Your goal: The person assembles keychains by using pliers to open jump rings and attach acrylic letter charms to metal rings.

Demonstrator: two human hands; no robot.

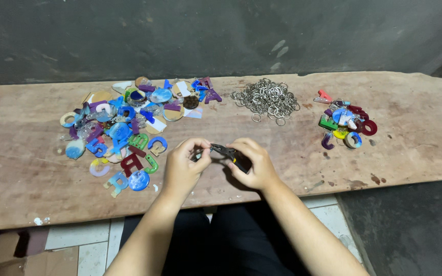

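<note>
My right hand [252, 164] grips small black pliers [229, 154] with yellow on the handle, over the near middle of a wooden board [31, 179]. The plier tips point left toward my left hand [185, 164], which pinches a small item at the tips; the item is too small to make out. Both hands hover close together just above the board.
A large heap of coloured resin letters and discs [129, 122] lies at the left. A pile of metal key rings [266, 98] sits at the back centre. A smaller cluster of letters with rings [345, 125] lies at the right. A dark wall stands behind; tiled floor shows below.
</note>
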